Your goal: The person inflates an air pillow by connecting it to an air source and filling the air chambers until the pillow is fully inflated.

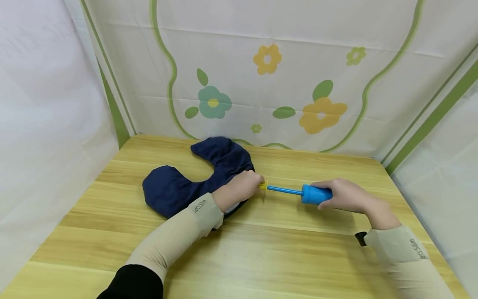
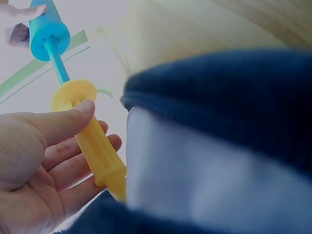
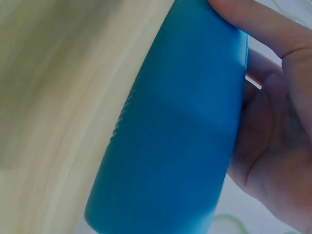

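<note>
A navy U-shaped neck pillow (image 1: 164,189) lies on the table, and my left hand (image 1: 242,185) is over its right part. Between thumb and fingers, that hand holds the yellow end piece (image 2: 100,151) of a blue hand pump (image 1: 313,194). In the left wrist view, the yellow piece reaches a white inner part (image 2: 175,170) showing at the pillow's opening; whether its tip is inside cannot be made out. A thin blue rod (image 1: 284,190) extends between the yellow piece and the barrel. My right hand (image 1: 347,195) grips the blue barrel, which lies nearly level.
The wood-grain table (image 1: 261,257) runs back to a white cloth (image 1: 239,62) printed with flowers. White cloth sides rise to the left and right. A small black tab (image 1: 360,238) sticks out by the right sleeve.
</note>
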`<state>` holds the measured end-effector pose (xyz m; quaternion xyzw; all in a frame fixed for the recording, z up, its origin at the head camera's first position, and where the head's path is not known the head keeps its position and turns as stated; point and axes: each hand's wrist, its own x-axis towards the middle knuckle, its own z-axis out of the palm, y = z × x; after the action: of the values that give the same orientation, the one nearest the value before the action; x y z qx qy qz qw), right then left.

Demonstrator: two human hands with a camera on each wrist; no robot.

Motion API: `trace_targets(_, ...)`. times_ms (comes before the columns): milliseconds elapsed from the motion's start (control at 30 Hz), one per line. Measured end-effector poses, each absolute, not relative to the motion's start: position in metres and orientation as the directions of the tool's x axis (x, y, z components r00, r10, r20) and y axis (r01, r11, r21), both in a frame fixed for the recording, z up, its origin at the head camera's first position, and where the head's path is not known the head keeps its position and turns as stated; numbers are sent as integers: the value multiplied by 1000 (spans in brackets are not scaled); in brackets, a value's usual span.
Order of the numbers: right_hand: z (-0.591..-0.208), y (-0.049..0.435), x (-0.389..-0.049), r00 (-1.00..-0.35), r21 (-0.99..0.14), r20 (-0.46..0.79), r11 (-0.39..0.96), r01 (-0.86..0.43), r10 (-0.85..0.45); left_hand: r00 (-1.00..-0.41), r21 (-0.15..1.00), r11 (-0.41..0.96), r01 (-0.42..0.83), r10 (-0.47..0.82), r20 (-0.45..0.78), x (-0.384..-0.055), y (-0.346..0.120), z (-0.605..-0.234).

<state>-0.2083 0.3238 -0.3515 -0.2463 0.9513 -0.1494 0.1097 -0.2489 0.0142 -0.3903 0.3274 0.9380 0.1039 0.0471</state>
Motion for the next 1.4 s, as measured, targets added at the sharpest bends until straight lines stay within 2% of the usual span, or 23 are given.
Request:
trace_targets(200,-355,321,-209,-821,-258,-76,807,-532,-565,-764,242,746,620,644,-29,-250,14,-391)
trace_targets(367,-354,296,-216,-791,-160,-26,783,-601,-612,-757,273,734,622,653,-31,-254,15,-386)
trace_targets(533,-358,267,-224,-784,-83,-3,781,-619,-621,-771,250,755,607,635,-46,-256,18,-383)
trace_targets(700,-365,242,-230,-780,-60,8,779,-625,-625,-775,214,768,603,628,-68,-258,20,-383)
trace_targets(900,-369,230,-232,-780,-78,23,777,-625,-625,-774,245,770,589,625,-101,-260,21,-381)
trace_targets(1033,-369,232,-231,-785,-96,22,780,-618,-619,-745,316,740,594,654,-131,-266,17,-380)
trace_targets(1267,-370,240,-231,-792,-128,27,784,-608,-610,-649,417,670,614,730,-215,-279,9,-365)
trace_targets(1400,-366,252,-229,-820,-153,13,809,-568,-573,-609,447,641,623,757,-237,-286,4,-361)
